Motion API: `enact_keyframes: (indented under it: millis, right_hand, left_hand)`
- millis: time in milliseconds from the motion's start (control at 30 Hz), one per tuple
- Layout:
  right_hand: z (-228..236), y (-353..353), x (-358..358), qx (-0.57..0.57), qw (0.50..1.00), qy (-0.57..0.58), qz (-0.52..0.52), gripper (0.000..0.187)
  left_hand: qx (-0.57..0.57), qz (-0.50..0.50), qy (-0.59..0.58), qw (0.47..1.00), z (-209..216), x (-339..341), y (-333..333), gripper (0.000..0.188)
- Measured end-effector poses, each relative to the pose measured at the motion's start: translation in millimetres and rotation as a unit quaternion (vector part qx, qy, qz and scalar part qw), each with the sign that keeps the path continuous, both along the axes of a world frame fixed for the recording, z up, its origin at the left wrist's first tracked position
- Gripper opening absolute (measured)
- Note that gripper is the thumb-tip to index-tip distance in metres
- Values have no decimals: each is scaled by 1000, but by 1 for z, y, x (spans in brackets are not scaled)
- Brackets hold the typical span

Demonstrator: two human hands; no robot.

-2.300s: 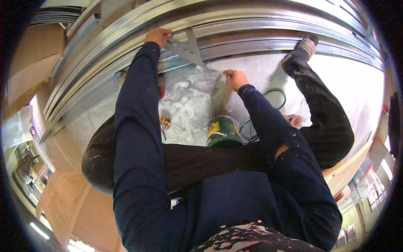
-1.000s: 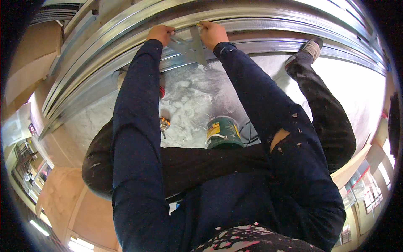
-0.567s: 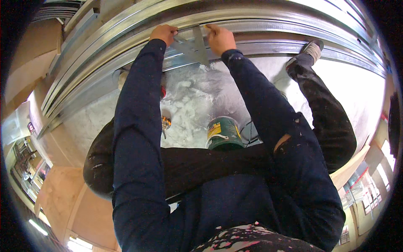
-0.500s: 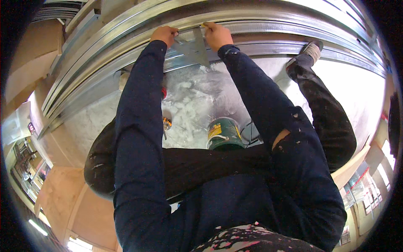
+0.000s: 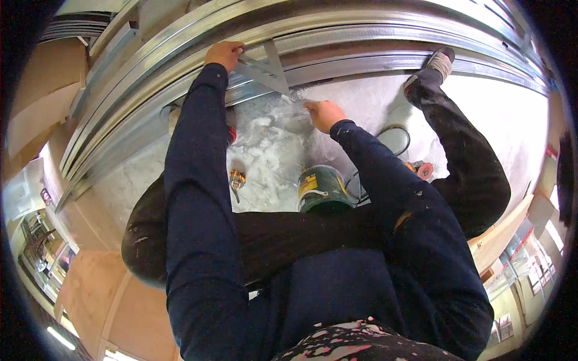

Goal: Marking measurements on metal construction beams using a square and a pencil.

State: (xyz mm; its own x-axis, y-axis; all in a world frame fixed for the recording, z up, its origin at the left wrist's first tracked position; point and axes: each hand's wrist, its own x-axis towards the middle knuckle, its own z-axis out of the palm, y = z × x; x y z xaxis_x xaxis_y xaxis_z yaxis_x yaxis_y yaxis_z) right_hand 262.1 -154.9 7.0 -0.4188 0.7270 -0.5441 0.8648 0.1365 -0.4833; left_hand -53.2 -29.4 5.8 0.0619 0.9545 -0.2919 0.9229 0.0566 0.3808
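My left hand (image 5: 225, 55) is at the long metal channels (image 5: 373, 35), its fingers closed on one end of a triangular metal square (image 5: 276, 67). The square lies across the channels, one corner pointing toward me over the floor. Nearer to me, apart from the channels and just right of that corner, is my right hand (image 5: 326, 115). Its thumb and fingers are pinched together; whatever they hold is too small or blurred to make out.
A green bucket (image 5: 325, 188) with a yellow label stands before my folded leg. An orange-and-black tool (image 5: 238, 179) lies left of it. On the right are a black cable (image 5: 402, 139) and an orange tool with a round disc (image 5: 424, 171). White dust (image 5: 265, 144) covers the floor.
My right hand has drawn back from the channels toward me. The left hand has shifted slightly left along with the square. The orange disc tool has come into view beside my right forearm.
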Motion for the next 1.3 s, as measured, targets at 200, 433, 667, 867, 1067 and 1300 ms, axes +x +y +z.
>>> enact_keyframes:
  millis: [200,433,667,867,1067,1300]
  right_hand:
    - [-16,-9,1,-12,998,47,25,25]
    - [-36,-17,11,-18,998,60,31,29]
    - [-29,-11,8,-32,998,46,35,28]
    - [-16,-1,2,-29,999,35,17,23]
    - [21,54,-44,156,950,204,-177,20]
    - [20,132,-81,215,943,163,-194,25]
  left_hand:
    - [-23,10,-4,1000,1,-10,-4,24]
    - [0,6,-3,1000,-4,-3,0,23]
    - [9,-19,4,1000,-9,-6,2,25]
    - [1,5,13,1000,-4,0,0,23]
    - [-7,6,20,1000,-6,-6,-7,23]
    - [-19,7,4,1000,0,9,5,24]
